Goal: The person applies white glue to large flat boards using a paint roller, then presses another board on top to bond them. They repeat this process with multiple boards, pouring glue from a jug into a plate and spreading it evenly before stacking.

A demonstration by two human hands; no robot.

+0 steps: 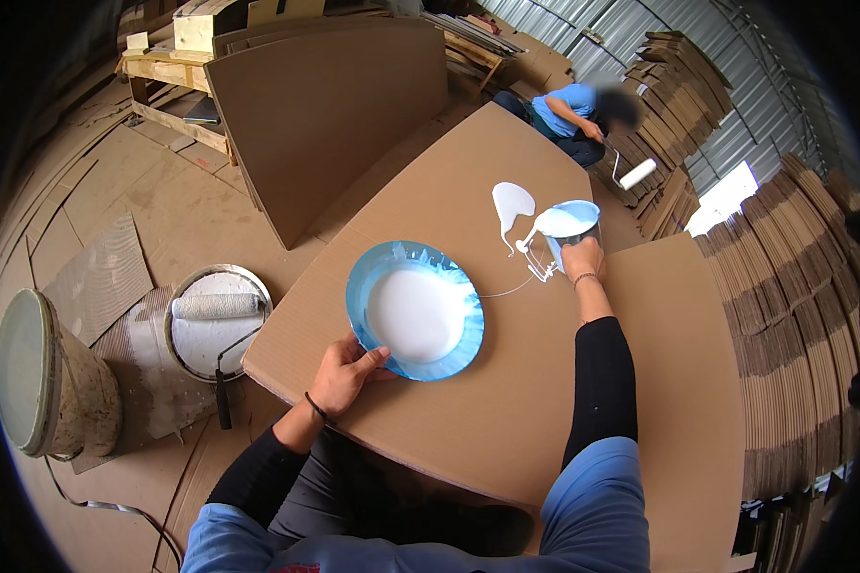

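Note:
My left hand (pixel 347 377) pinches the near-left rim of a round blue basin (pixel 357 304), thumb over the edge. White liquid fills its middle, and white smears mark its walls. Farther right, my right hand (pixel 584 258) grips a blue cup (pixel 576 212), tilted, with white liquid at its mouth. Beside the cup, a white puddle (pixel 513 200) and thin looping trails lie on a large brown cardboard sheet (pixel 506 401). One fine white line runs from the trails to the basin. The basin rests on the same cardboard.
A paint roller (pixel 218 306) lies across a white-filled bucket (pixel 174 355) at left, near a taller stained bucket (pixel 91 396). Beyond the sheet, a co-worker (pixel 569 103) crouches with another roller (pixel 637 174). Cardboard stacks (pixel 784 344) line the right; an upright brown board (pixel 344 110) stands behind.

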